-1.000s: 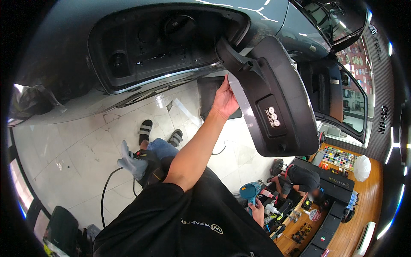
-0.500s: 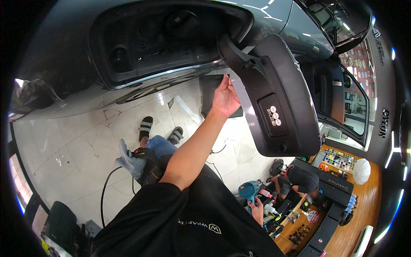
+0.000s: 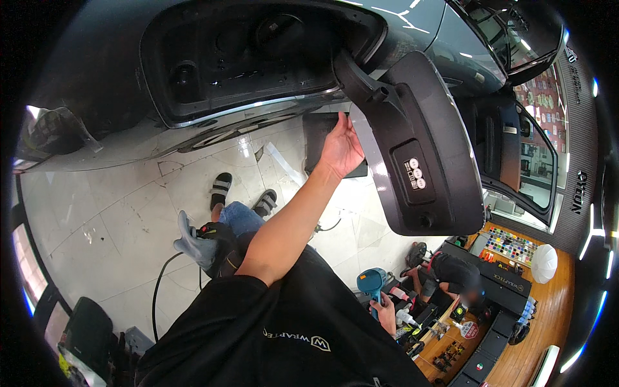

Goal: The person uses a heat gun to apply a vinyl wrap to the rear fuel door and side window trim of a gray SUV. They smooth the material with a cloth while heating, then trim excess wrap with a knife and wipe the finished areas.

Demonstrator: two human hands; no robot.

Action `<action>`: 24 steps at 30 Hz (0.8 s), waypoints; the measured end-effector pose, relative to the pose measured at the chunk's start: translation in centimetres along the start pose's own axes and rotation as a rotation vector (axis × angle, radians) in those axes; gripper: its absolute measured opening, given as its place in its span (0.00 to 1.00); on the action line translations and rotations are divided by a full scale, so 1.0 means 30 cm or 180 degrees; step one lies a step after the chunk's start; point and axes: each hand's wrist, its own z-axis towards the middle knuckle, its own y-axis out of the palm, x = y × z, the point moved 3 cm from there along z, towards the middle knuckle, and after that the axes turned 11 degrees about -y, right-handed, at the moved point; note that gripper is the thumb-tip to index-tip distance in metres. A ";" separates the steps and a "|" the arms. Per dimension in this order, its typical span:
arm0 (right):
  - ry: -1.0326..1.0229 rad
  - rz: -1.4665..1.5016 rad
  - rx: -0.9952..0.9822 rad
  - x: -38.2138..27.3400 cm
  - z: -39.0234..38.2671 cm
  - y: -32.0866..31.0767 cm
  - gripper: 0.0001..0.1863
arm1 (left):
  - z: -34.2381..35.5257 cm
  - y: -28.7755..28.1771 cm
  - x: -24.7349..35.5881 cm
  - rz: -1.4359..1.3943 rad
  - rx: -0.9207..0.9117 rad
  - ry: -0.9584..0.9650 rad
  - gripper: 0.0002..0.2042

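A dark fuel or charging flap (image 3: pixel 445 193) stands swung out on its hinge arm (image 3: pixel 361 84) beside the recess (image 3: pixel 238 106) in the dark car body. Round caps sit inside the recess. My left hand (image 3: pixel 342 149) is at the flap's left edge, where a pale glossy strip of its outer face shows. Its fingers are stretched out along that edge; some fingertips are partly hidden, so firm contact cannot be made out. Lower right, my right hand (image 3: pixel 386 315) is closed around the handle of a blue heat gun (image 3: pixel 372 282), held well apart from the flap.
A person in sandals (image 3: pixel 221 188) with a grey glove (image 3: pixel 193 248) is left of my arm, near a black cable (image 3: pixel 157 293). Another person (image 3: pixel 454 274) bends by a cluttered tool bench (image 3: pixel 445 313). An open car door (image 3: pixel 545 174) stands right; pale tiles (image 3: pixel 122 213) cover the floor.
The view has shifted slightly. The heat gun in my right hand has moved slightly up and left. My left hand stays at the flap's edge.
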 end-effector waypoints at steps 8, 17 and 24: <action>-0.0116 0.0267 -0.0217 -0.104 -0.017 0.041 0.25 | -0.018 -0.007 -0.079 -0.0268 -0.0103 -0.0455 0.21; -0.0091 0.0071 -0.0211 -0.060 -0.037 0.064 0.27 | -0.016 0.047 -0.093 0.0159 0.0494 -0.0170 0.24; 0.0016 0.0093 -0.0246 -0.055 -0.044 0.076 0.24 | -0.024 0.030 -0.073 0.0460 0.0827 -0.0019 0.24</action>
